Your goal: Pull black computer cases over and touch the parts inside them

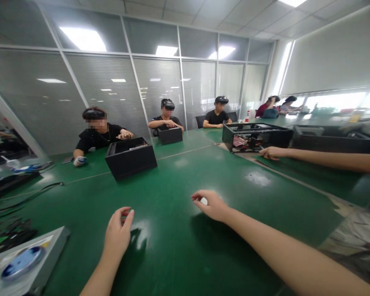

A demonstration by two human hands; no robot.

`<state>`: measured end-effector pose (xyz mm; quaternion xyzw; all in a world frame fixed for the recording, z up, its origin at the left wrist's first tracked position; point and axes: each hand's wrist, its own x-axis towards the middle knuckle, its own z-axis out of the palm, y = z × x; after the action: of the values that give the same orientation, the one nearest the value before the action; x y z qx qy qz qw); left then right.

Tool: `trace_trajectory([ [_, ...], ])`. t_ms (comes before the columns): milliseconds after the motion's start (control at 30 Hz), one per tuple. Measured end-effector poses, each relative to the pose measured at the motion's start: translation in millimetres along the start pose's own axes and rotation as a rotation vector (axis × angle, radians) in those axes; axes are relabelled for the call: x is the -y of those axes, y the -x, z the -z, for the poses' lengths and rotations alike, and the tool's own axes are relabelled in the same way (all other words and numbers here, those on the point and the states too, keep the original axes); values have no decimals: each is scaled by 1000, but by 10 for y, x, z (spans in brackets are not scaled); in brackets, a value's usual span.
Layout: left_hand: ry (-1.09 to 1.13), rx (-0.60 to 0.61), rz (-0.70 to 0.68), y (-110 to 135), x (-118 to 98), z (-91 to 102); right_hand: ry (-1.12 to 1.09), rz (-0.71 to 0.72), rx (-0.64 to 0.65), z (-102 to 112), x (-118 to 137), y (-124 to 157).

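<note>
My left hand (119,232) hovers over the green table (169,246), fingers loosely bent and thumb apart, with nothing in it. To its right, my right hand (212,204) is also above the table. Its fingers curve toward the thumb around a gap, and I see nothing held there. A grey metal box (54,257) with a round blue object (23,262) on top lies at the lower left, nearest to my left hand.
Across the table, one person works at a black computer case (132,162), another at a smaller dark box (170,136). At right, another person's hand (271,152) reaches to an open computer case (257,135). Cables (27,197) lie at the left.
</note>
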<state>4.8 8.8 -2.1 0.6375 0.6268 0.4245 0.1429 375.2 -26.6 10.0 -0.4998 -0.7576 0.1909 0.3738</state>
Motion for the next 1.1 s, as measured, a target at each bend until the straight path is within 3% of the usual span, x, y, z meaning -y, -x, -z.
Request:
trace_trajectory([
  [133,-79,93,19,4,-74,-14,-90,-76,-57,51,-169,-152],
  [433,-118,203,1,-24,-120,-39,-238,-139,45,235,-345,-186],
  [733,-173,246,3,-56,-136,-75,-233,-212,25,303,-495,-213],
  [1100,-190,256,-64,-66,-112,-79,-274,-196,132,253,-484,-195],
])
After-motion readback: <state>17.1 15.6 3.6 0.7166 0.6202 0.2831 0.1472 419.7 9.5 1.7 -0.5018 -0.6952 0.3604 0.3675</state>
